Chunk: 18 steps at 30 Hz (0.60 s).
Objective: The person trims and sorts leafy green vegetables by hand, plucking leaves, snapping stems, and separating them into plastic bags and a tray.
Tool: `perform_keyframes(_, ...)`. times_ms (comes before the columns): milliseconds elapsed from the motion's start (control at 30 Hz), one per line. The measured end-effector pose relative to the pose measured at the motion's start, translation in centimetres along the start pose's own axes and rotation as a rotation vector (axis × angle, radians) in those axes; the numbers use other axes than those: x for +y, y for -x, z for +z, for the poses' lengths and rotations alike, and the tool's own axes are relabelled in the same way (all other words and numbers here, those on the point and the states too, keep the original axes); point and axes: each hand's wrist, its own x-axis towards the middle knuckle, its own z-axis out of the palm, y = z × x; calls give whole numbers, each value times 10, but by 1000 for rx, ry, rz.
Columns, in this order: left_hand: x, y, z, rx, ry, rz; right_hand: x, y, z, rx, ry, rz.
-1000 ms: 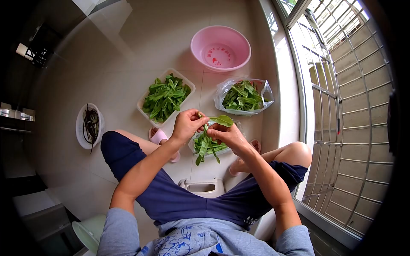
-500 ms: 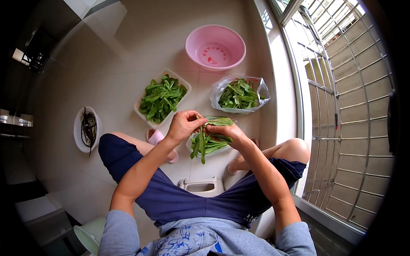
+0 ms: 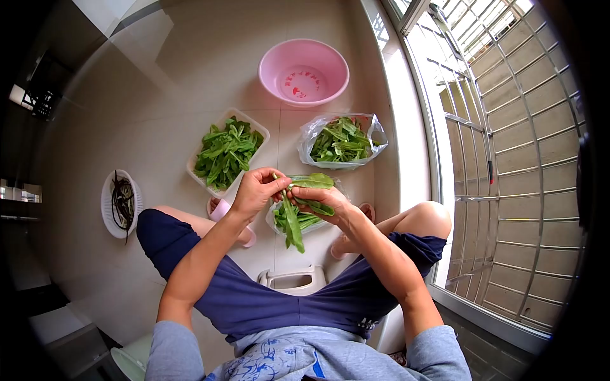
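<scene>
My left hand (image 3: 259, 189) pinches a green leaf (image 3: 293, 227) near its upper end, and the leaf hangs down between my knees. Close beside it, my right hand (image 3: 321, 198) is closed around a few leafy greens (image 3: 313, 181) whose blades stick out past the fingers. The fingertips of both hands nearly meet. Just below them, more greens (image 3: 297, 218) lie in a clear plastic bag on the floor, partly covered by my hands.
Leafy greens fill a cream tray (image 3: 263, 132) and a plastic bag (image 3: 379, 134) ahead. Beyond stands a pink basin (image 3: 271, 79). At left, a white basket (image 3: 109, 216) holds dark, thin strands. A barred window (image 3: 470, 171) lines the right side. A grey stool (image 3: 292, 280) sits between my legs.
The view has shifted a little, so most things sit further left. My hands stay together at the greens, and the hanging leaf now shows broader and slants to the right.
</scene>
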Motion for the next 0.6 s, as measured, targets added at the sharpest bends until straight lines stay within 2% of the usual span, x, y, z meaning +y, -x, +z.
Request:
perform_keyframes(300, -3, 0, -2, 33, 51, 36, 4, -5, -2, -43, -164, -29)
perform_keyframes(433, -3, -1, -5, 73, 225, -30, 6, -5, -4, -25, -232, -45)
perform_keyframes(500, -2, -2, -14, 103, 353, -49, 5, -8, -12, -54, -319, -125)
perform_keyframes(600, -3, -7, -21, 103, 417, -38, -3, -8, -20, 64, -316, -189)
